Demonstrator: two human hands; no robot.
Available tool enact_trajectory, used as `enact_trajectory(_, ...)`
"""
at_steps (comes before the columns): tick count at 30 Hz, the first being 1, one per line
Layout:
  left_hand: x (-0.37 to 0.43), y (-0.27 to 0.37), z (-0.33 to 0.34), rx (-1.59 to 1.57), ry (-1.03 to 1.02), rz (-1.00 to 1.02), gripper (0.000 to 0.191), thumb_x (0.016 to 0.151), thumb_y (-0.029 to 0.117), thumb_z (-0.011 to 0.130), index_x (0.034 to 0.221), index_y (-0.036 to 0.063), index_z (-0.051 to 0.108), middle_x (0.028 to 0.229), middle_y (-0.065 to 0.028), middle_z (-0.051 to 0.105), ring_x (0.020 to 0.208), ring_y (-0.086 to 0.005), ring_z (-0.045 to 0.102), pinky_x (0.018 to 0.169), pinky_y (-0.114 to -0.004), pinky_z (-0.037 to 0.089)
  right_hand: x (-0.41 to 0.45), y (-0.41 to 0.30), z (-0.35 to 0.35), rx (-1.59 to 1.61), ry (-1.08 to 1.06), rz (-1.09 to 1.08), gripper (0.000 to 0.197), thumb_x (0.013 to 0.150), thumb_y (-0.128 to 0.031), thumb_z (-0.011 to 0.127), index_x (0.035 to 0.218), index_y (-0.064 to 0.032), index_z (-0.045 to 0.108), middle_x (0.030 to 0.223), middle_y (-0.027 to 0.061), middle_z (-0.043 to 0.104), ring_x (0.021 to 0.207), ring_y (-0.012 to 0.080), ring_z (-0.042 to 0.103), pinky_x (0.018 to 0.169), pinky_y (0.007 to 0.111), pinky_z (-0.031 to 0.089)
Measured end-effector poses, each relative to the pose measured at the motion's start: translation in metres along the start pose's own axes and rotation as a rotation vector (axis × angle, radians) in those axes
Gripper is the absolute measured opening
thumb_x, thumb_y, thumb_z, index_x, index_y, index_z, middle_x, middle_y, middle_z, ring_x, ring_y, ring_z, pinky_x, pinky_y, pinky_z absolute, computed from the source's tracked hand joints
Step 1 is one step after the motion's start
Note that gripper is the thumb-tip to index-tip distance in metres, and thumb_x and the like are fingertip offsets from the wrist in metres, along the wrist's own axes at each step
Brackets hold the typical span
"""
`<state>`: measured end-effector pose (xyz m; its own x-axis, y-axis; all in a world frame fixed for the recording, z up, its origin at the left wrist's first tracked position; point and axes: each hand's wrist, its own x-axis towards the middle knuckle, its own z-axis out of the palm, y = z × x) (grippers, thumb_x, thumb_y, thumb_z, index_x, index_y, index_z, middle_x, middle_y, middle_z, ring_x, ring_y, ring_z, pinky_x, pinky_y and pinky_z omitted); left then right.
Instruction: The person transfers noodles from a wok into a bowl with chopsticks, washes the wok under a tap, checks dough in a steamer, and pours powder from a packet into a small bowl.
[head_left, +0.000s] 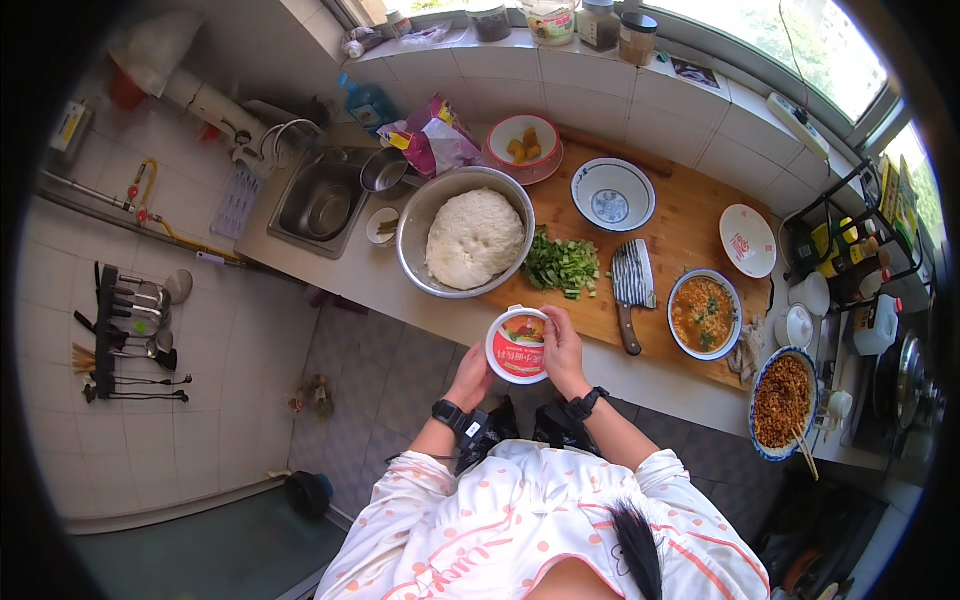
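Between my two hands is a round white plastic tub (517, 346) with a red and orange printed lid that bears writing. My left hand (472, 377) grips its left side, and my right hand (562, 349) holds the right rim. The tub is in front of the counter's edge, over the floor. Beyond it stands a large metal bowl (409, 259) with a mound of pale dough (476, 238). Chopped green leaves (562, 262) lie on the wooden board (679, 217) beside a cleaver (632, 292) with a patterned blade.
A bowl of orange soup (705, 315), an off-white bowl (613, 195) and a small plate (748, 241) sit on the board. At the right, a bowl of brown crumbly food (784, 405) with chopsticks is at the counter edge. A sink (322, 206) lies to the left.
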<state>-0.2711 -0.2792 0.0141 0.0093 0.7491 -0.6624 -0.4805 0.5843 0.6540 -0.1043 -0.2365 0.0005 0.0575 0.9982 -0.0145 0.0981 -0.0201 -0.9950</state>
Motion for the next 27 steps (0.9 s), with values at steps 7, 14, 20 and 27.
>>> enact_trajectory(7,0.025,0.018,-0.013,0.177,0.060,0.007,0.022,0.097,0.029,0.051,0.093,0.0081,0.055,0.083,0.0016,0.058,0.069,-0.0060,0.055,0.060,-0.023,0.048,-0.010,-0.052,-0.053,0.120,0.232,-0.018,0.019,0.100,-0.013,0.043,0.115,-0.0036,0.051,0.104,0.0032,0.057,0.094,0.0095,0.053,0.083,0.023,0.043)
enact_trajectory(14,0.029,0.029,-0.021,0.243,-0.065,-0.043,0.023,0.098,0.030,0.049,0.101,0.0084,0.056,0.092,0.0007,0.060,0.081,-0.0069,0.058,0.069,-0.024,0.050,-0.099,0.044,-0.141,0.356,0.921,0.493,0.021,0.097,-0.013,0.044,0.115,-0.0030,0.049,0.106,0.0084,0.059,0.089,0.0134,0.061,0.075,0.026,0.052)
enact_trajectory(20,0.026,0.037,-0.022,0.430,0.012,-0.043,0.027,0.095,0.034,0.055,0.098,0.0067,0.052,0.084,0.0003,0.057,0.070,-0.0066,0.055,0.060,-0.023,0.048,-0.116,0.084,-0.167,0.519,1.347,0.562,0.021,0.091,-0.010,0.047,0.111,-0.0031,0.052,0.101,0.0085,0.062,0.080,0.0183,0.065,0.062,0.029,0.055)
enact_trajectory(27,0.013,0.062,-0.013,1.046,0.147,0.576,0.034,0.080,0.017,0.070,0.101,0.0022,0.048,0.087,-0.0070,0.047,0.073,-0.0162,0.049,0.064,-0.030,0.045,-0.114,0.103,-0.201,0.572,1.581,0.425,0.029,0.087,-0.001,0.046,0.115,0.0004,0.054,0.108,0.0128,0.061,0.090,0.0247,0.065,0.071,0.034,0.058)
